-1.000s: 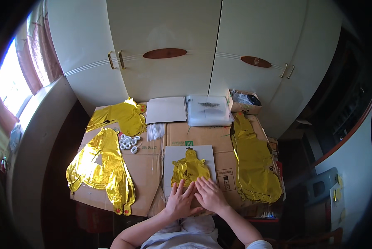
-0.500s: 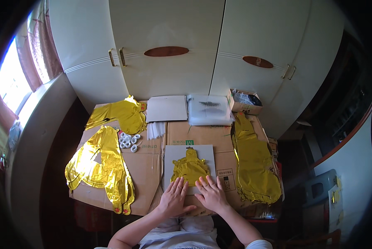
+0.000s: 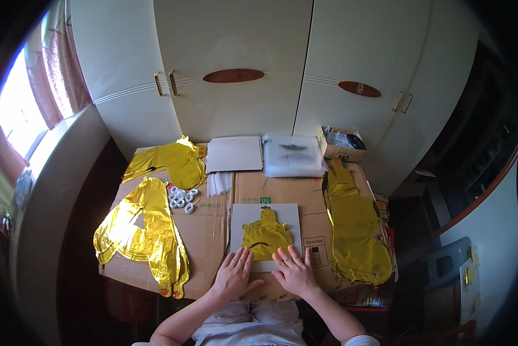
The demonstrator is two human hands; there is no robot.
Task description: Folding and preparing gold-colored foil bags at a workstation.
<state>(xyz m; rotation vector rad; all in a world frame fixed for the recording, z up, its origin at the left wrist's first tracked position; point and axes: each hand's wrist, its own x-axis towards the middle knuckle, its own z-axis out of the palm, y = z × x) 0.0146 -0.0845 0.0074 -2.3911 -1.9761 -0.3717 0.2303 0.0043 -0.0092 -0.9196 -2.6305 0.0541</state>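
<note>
A folded gold foil balloon (image 3: 266,233) lies flat on a pale rectangular card (image 3: 293,217) near the front middle of the cardboard-covered table. My left hand (image 3: 234,273) is spread open, its fingertips at the lower left edge of the balloon and card. At the lower right edge, my right hand (image 3: 294,271) is likewise open, fingers stretched and touching the foil's corner. Neither hand grips anything. A dark curved mark shows on the foil between the hands.
Gold foil balloons lie at left (image 3: 137,230), back left (image 3: 181,164) and right (image 3: 357,230). White tape rolls (image 3: 181,199), white straws (image 3: 219,184), a card stack (image 3: 234,154), clear plastic bags (image 3: 293,157) and an open box (image 3: 344,151) surround the card. Wardrobe doors (image 3: 236,34) stand behind.
My left hand has slid slightly left and down, off most of the foil, uncovering more of its lower part. My right hand has barely shifted. The whole view has moved a little.
</note>
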